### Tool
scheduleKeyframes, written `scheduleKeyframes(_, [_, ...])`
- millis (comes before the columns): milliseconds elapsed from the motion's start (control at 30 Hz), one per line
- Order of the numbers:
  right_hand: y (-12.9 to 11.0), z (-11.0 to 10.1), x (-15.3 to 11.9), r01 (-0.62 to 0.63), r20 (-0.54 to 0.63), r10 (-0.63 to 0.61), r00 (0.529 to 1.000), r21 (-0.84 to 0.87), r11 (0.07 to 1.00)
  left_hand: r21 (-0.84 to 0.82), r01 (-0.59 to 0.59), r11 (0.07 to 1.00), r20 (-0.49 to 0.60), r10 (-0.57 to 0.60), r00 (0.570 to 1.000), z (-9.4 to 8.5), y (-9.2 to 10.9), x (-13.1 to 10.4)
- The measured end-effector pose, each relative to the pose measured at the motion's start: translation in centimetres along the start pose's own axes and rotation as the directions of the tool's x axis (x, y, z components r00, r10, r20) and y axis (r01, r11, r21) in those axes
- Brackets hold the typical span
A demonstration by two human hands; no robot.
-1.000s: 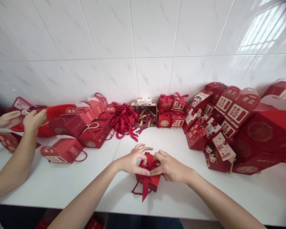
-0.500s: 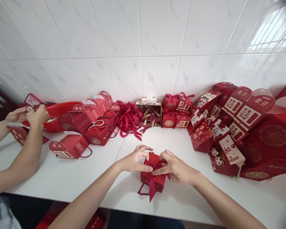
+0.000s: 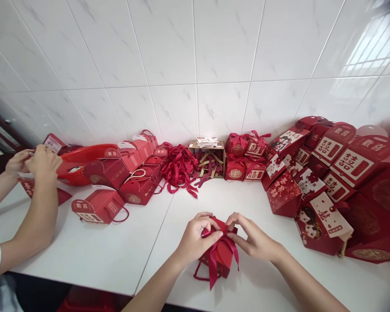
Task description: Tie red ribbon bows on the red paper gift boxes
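A small red gift box [image 3: 225, 255] stands on the white table near its front edge, with a dark red ribbon [image 3: 213, 266] tied in a bow on top and its tails hanging down the front. My left hand [image 3: 198, 236] pinches the bow's left loop between thumb and fingers. On the other side my right hand [image 3: 253, 238] pinches the ribbon close to the knot. A red cord handle [image 3: 201, 277] sticks out at the box's lower left.
A heap of red ribbons [image 3: 178, 167] and an open carton of ties [image 3: 210, 162] stand by the wall. Red boxes [image 3: 338, 151] are piled right, others [image 3: 99, 206] left. Another person's hands [image 3: 42, 162] work beside a red basket [image 3: 74, 173].
The view has shifted, so the table's contents sit lower. My left fingers have closed on the left loop, and my right fingers have moved to the right side of the knot.
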State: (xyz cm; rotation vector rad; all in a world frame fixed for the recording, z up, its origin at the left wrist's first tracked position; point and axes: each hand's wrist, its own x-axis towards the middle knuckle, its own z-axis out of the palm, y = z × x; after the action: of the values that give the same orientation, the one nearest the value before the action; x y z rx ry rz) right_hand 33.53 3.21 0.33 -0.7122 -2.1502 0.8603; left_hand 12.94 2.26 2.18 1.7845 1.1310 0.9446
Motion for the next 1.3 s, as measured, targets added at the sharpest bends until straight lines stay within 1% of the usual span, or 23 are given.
scheduleKeyframes(67, [0.3, 0.1, -0.2, -0.050, -0.028, 0.052, 0.998, 0.087, 0.995, -0.012, 0.010, 1.000, -0.006, -0.010, 1.000, 0.0, 0.0, -0.2])
scheduleKeyframes(133, [0.5, 0.2, -0.3, -0.050, -0.050, 0.056, 0.997, 0.114, 0.992, -0.019, 0.018, 1.000, -0.013, -0.018, 1.000, 0.1, 0.0, -0.3])
scheduleKeyframes(300, [0.8, 0.3, -0.5, -0.037, -0.155, 0.052, 0.987, 0.097, 0.995, -0.039, 0.028, 0.999, -0.024, -0.029, 0.999, 0.2, -0.2, -0.5])
scheduleKeyframes(467, [1.4, 0.2, -0.9, -0.067, -0.262, 0.086, 0.961, 0.082, 0.994, -0.046, 0.031, 0.998, -0.027, -0.032, 0.999, 0.3, -0.8, -0.6])
scheduleKeyframes(533, [1.4, 0.0, -1.0, -0.075, -0.281, 0.095, 0.955, 0.080, 0.994, -0.038, 0.024, 0.999, -0.029, -0.026, 0.999, 0.3, -0.9, -0.6])
scheduleKeyframes(600, [1.3, -0.2, -0.9, -0.086, -0.272, 0.104, 0.957, 0.080, 0.993, -0.022, 0.025, 0.999, -0.026, -0.026, 0.999, 0.3, -1.0, -0.6])
scheduleKeyframes(700, [1.0, -0.4, -0.7, -0.100, -0.217, 0.115, 0.969, 0.081, 0.992, -0.003, 0.034, 0.999, -0.006, -0.034, 0.999, 0.3, -0.8, -0.6])
scheduleKeyframes(867, [0.5, -0.5, -0.4, -0.113, -0.139, 0.116, 0.984, 0.025, 0.993, -0.034, 0.024, 0.999, 0.026, -0.023, 0.999, -0.1, -0.4, -1.0])
scheduleKeyframes(1000, [0.2, -0.4, -0.2, -0.125, -0.163, 0.129, 0.978, 0.030, 0.992, -0.054, 0.020, 0.998, 0.027, -0.019, 0.999, -0.1, -0.2, -1.2])
scheduleKeyframes(1200, [0.0, 0.2, 0.0, -0.160, -0.175, 0.170, 0.970, 0.068, 0.985, 0.061, 0.007, 0.998, -0.015, -0.007, 1.000, 0.5, -0.1, -0.8])
scheduleKeyframes(1300, [0.0, 0.4, 0.0, -0.152, -0.175, 0.167, 0.970, 0.096, 0.984, 0.046, 0.003, 0.999, 0.001, -0.003, 1.000, 0.5, -0.1, -0.7])
